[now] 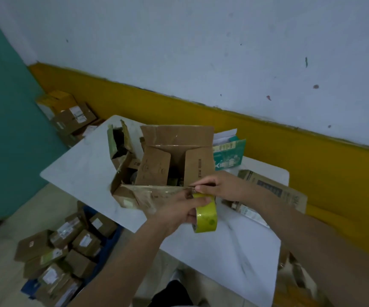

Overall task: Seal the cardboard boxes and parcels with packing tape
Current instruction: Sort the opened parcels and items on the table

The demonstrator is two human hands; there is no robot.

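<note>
While tape roll (206, 216) was gripped by left hand (179, 212), end pinched by right hand (216, 185), wrinkling was feared: box (139, 196) flaps open

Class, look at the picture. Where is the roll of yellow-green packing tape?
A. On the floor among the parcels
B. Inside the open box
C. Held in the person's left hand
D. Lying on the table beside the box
C: the left hand grips the roll of packing tape just in front of the open cardboard box, while the right hand pinches its free end at the box's near edge.
</note>
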